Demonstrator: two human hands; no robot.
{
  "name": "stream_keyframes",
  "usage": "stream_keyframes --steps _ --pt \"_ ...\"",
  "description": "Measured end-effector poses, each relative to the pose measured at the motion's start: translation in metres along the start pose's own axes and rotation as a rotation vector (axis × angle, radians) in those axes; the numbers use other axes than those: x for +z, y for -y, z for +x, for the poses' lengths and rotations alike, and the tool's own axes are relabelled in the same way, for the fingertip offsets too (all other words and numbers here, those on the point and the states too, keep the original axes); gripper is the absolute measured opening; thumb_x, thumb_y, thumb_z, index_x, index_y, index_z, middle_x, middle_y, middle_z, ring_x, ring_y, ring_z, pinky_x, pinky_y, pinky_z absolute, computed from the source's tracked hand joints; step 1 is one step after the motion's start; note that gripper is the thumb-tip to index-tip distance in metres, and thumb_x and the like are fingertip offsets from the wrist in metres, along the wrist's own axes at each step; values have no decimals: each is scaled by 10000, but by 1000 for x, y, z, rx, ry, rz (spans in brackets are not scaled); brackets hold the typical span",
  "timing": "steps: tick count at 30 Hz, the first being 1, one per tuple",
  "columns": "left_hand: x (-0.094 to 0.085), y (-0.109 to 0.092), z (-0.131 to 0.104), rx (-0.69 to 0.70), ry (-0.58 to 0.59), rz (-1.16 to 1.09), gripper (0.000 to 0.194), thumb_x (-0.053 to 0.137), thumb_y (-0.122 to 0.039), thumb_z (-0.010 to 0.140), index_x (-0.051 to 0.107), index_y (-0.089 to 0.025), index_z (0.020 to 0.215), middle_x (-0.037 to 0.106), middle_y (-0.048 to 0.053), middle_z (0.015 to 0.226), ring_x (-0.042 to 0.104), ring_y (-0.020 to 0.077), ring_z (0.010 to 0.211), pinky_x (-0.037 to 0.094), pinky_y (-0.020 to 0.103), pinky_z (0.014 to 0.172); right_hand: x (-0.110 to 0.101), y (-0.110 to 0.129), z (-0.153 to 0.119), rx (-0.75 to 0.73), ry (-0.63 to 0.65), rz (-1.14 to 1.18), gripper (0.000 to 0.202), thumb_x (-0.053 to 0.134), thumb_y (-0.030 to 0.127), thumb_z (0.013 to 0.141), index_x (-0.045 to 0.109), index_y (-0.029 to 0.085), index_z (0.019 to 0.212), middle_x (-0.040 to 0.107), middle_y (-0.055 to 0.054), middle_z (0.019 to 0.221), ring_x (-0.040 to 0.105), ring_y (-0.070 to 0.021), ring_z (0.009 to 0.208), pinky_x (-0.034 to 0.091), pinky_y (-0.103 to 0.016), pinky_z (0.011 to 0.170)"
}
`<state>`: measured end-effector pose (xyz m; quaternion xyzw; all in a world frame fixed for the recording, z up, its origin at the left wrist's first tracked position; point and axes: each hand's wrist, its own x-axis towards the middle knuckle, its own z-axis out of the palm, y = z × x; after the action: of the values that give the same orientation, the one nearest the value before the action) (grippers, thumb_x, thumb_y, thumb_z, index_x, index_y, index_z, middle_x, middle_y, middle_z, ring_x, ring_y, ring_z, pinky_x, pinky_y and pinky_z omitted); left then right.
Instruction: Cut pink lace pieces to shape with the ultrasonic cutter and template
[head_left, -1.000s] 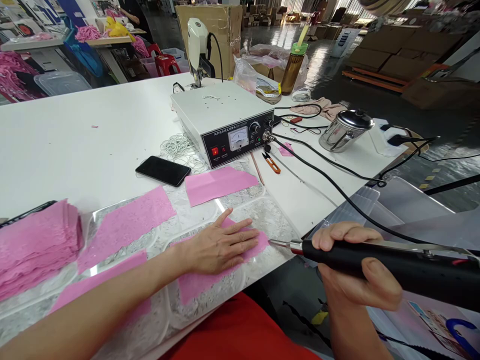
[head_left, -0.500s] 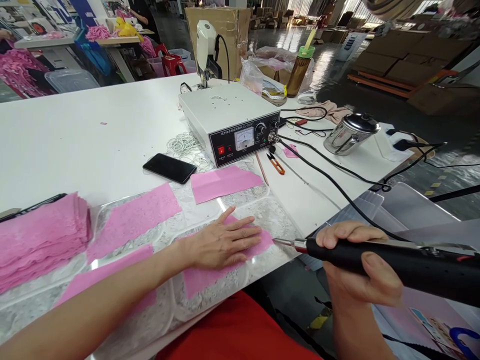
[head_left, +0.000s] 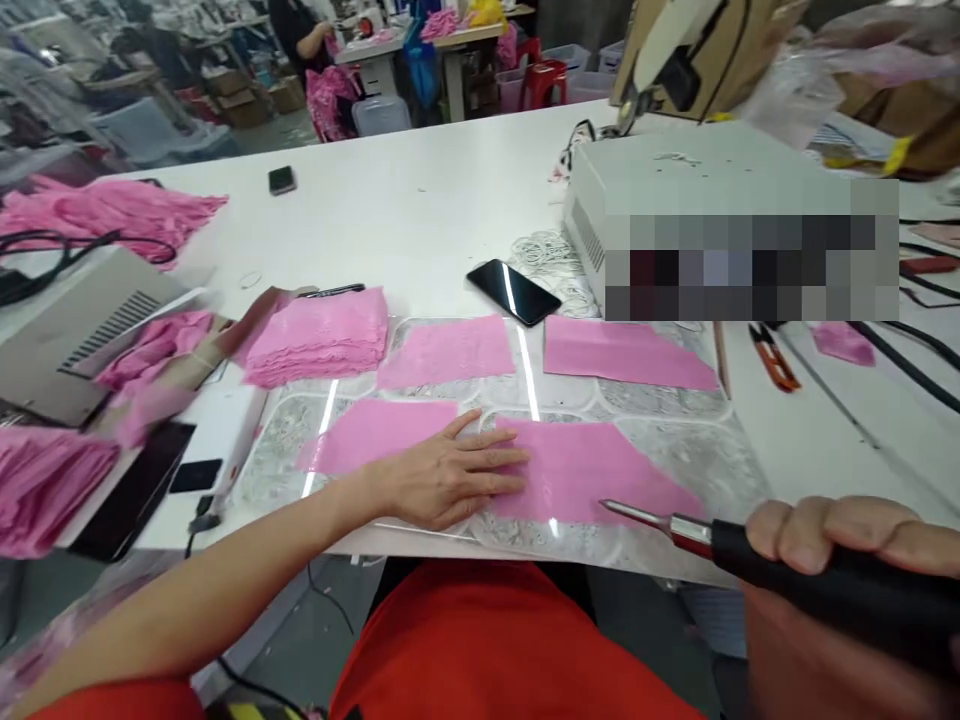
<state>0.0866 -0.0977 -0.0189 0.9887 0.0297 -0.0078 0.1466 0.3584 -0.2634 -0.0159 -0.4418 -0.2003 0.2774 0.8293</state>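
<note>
My left hand (head_left: 450, 475) lies flat with fingers spread, its fingertips on the left edge of a pink fabric piece (head_left: 585, 465) near the table's front. My right hand (head_left: 840, 540) is wrapped round a black-handled tool (head_left: 862, 600) with a thin metal tip. That tip points left, over the same fabric; whether it touches cannot be told. Three more pink pieces lie on the clear patterned template: one at the front left (head_left: 390, 430), one behind it (head_left: 457, 352), one at the back right (head_left: 626, 350). A pink fabric stack (head_left: 322, 335) sits to their left.
A black phone (head_left: 514, 292) lies behind the template, beside a pale box-shaped unit (head_left: 720, 165) and tangled white cord (head_left: 544, 255). Orange-handled snips (head_left: 774, 358) lie at the right. Another unit (head_left: 82, 325) and pink bundles stand left. A person (head_left: 300, 35) is at the back.
The view has swung left, showing more of the table's left side. The tool tip has moved from the fabric's right point to above its middle. My left hand now rests at the fabric's left edge.
</note>
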Motion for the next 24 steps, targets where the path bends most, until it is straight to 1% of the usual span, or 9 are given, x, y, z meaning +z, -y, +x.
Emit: stream_keyframes --steps 3,5,11,14,17,20,24 --pt "6 -2 -7 -16 -19 2 404 351 -275 992 541 -228 1345 412 23 1507 205 208 1472 -39 490 1207 15 -10 0 -85 187 -54 225 638 424 583 655 233 699 482 -12 695 434 -127 481 359 -354 395" --pt "8 -2 -8 -16 -5 -6 417 346 -278 989 520 -237 1366 396 18 1517 202 205 1473 -59 494 1202 23 -14 -2 -59 265 -41 234 612 415 587 660 232 725 472 -12 694 440 -126 481 364 -342 392" --pt "7 1 -8 -4 25 -17 434 344 -376 1008 474 -256 1404 367 24 1532 202 214 1473 -62 510 1197 36 -18 -15 -8 320 -69 224 587 432 626 616 253 757 442 -6 667 413 -128 472 380 -342 393" --pt "10 3 -9 3 28 4 469 359 -443 1005 439 -259 1429 338 31 1546 174 223 1480 -65 515 1193 42 -18 -19 -15 374 -67 224 600 419 638 617 244 777 465 -10 678 450 -140 491 393 -344 410" --pt "13 4 -10 32 8 19 517 379 -492 993 427 -231 1438 318 49 1553 168 237 1481 -76 528 1187 50 -19 -21 -22 411 -42 225 605 395 645 632 227 793 479 -13 681 470 -142 502 401 -340 418" --pt "13 4 -10 42 -13 18 549 409 -514 979 419 -221 1443 332 62 1547 183 251 1476 -52 543 1189 56 -20 -23 -29 475 -25 226 603 382 665 637 219 817 495 -17 690 484 -143 504 413 -336 417" --pt "10 3 -9 28 -4 7 563 441 -526 963 416 -242 1448 359 63 1534 207 269 1469 -33 556 1188 60 -25 -26 14 535 -20 221 622 380 720 632 218 869 529 -17 754 532 -146 556 472 -349 486"
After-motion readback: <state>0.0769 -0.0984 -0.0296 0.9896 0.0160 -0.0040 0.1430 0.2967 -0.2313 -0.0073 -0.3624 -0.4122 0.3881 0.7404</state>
